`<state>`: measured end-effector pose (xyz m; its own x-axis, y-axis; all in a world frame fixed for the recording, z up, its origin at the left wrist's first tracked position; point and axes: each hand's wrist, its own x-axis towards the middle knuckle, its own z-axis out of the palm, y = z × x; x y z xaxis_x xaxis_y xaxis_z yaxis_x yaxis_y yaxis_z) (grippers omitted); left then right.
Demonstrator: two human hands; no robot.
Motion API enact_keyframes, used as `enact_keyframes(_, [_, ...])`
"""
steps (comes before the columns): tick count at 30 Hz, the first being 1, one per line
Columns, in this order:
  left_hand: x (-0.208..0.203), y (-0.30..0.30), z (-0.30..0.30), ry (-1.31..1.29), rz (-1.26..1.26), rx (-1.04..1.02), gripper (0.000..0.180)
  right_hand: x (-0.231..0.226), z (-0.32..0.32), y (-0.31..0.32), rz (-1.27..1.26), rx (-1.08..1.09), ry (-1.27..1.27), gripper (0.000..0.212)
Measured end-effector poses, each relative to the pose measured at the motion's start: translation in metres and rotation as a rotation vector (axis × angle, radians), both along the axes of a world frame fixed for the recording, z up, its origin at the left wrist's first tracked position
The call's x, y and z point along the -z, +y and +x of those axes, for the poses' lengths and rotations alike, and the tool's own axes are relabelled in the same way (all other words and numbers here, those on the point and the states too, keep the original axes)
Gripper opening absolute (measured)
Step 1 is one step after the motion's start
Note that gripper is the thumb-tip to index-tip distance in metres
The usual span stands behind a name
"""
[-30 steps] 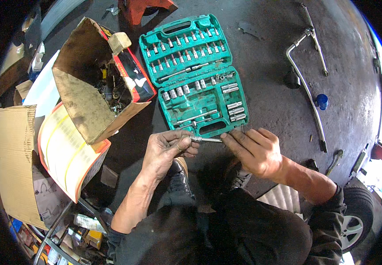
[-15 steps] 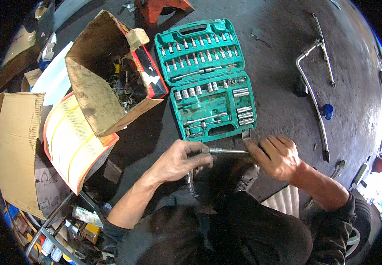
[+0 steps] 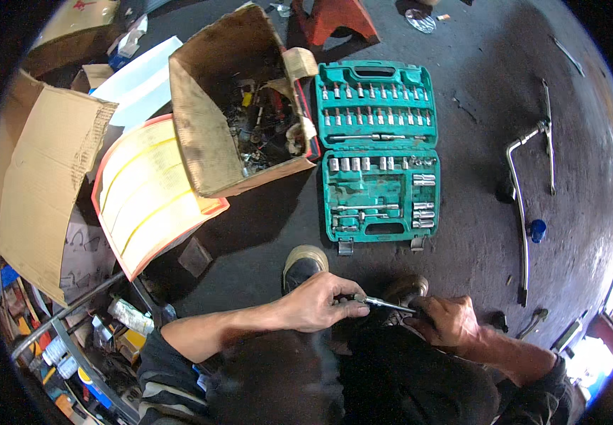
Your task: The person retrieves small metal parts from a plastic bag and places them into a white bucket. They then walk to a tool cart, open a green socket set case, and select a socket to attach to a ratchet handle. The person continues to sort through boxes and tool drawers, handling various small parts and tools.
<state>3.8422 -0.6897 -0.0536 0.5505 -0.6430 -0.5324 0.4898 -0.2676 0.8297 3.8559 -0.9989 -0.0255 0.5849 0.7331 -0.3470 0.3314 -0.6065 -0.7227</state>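
A slim silver extension bar (image 3: 389, 305) spans the gap between my two hands, over my legs and shoes. My left hand (image 3: 326, 303) pinches its thicker left end between thumb and fingers. Around the other end my right hand (image 3: 449, 322) is closed, and the fingers hide that tip. Just beyond, the green socket set case (image 3: 335, 146) lies spread flat on the floor. Its upper half carries two rows of bit sockets (image 3: 371, 91); the lower half holds silver sockets (image 3: 356, 164) and bars, with some bare slots.
Left of the case stands a worn cardboard box (image 3: 203, 152) of small parts, beside a yellow pleated air filter (image 3: 147, 180). A long bent wrench bar (image 3: 521, 212) and a blue cap (image 3: 538, 230) lie on the right. A red stand (image 3: 338, 21) is at the back.
The view has shifted, so the case and boxes appear farther right. My hands are lower in the picture, and the bar now slants down to the right. Both hands keep hold of it.
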Motion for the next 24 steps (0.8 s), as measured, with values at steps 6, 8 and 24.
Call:
enact_keyframes(6, [0.016,0.006,0.01,-0.368,-0.142,-0.104,0.022,-0.012,0.035,0.007,0.0,0.074,0.698,0.041])
enact_keyframes(8, [0.016,0.012,0.014,-0.485,-0.18,-0.138,0.02,-0.018,0.05,0.012,0.141,0.244,1.145,0.044])
enact_keyframes(24, [0.044,0.022,-0.003,0.169,-0.101,-0.508,0.05,-0.002,0.083,0.065,-0.132,-0.036,0.578,0.031])
